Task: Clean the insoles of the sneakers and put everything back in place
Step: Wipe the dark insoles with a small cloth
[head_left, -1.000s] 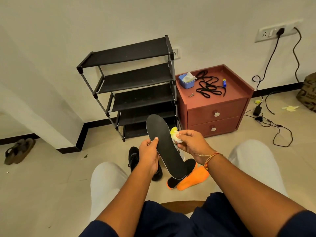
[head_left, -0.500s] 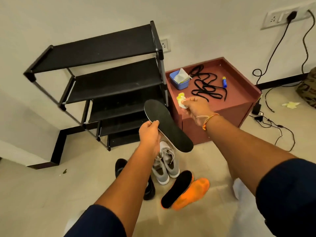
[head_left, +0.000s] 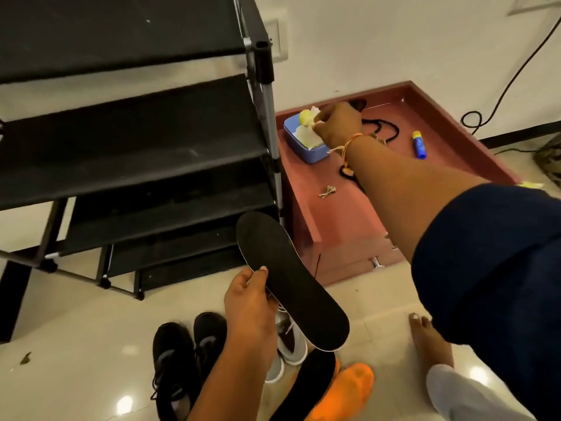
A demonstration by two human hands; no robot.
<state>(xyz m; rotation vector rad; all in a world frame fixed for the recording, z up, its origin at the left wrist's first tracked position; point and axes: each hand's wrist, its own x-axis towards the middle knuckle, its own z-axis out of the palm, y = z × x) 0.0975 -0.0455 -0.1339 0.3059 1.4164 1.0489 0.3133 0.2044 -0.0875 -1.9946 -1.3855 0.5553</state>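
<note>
My left hand grips a long black insole by its edge, held above the floor in front of the shoe rack. My right hand reaches over the red cabinet and pinches a crumpled yellow-white wipe just above the blue tub, which holds white tissue. On the floor lie another black insole and an orange one. A grey sneaker shows partly behind my left hand, and a pair of black sneakers stands to its left.
The black shoe rack fills the left. The red cabinet top carries black laces, a blue-yellow tube and small keys. A cable hangs on the wall. My bare foot stands at the right.
I have leaned forward and closer to the cabinet. My right hand carried the wipe from the cabinet's front edge to above the blue tub. The left hand still holds the insole.
</note>
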